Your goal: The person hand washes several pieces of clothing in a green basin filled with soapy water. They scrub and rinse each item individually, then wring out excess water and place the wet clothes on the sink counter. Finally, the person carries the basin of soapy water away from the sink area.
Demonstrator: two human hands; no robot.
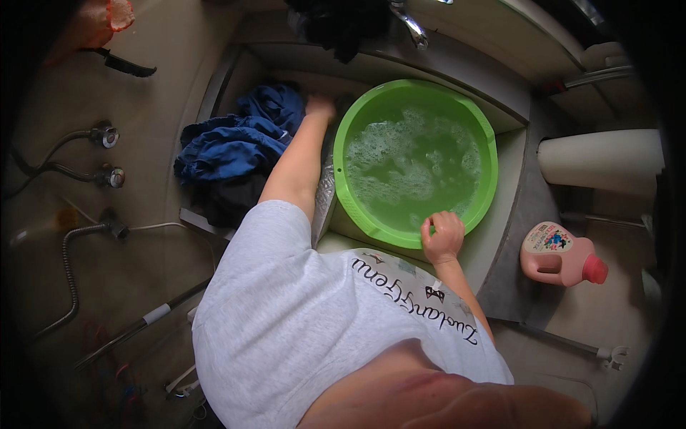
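A round green plastic basin point(343, 209) stands in a wide sink point(506, 182) before me. It holds cloudy water point(396, 206) with patches of suds point(394, 139). My right hand point(444, 236) is curled over the basin's near rim. To the left of the basin reaches my left hand point(320, 107), blurred, beside a crumpled blue garment point(236, 147). Its fingers are too unclear to tell what they hold. Dark cloth point(222, 201) lies under the near side of the blue garment.
A chrome tap point(412, 29) and black cloth point(343, 24) are at the far side. A pink detergent bottle point(554, 257) lies at right, below a white cylinder point(595, 161) in view. Two valves point(110, 135) and a metal hose point(67, 268) are at left, with a pole point(161, 311) nearby.
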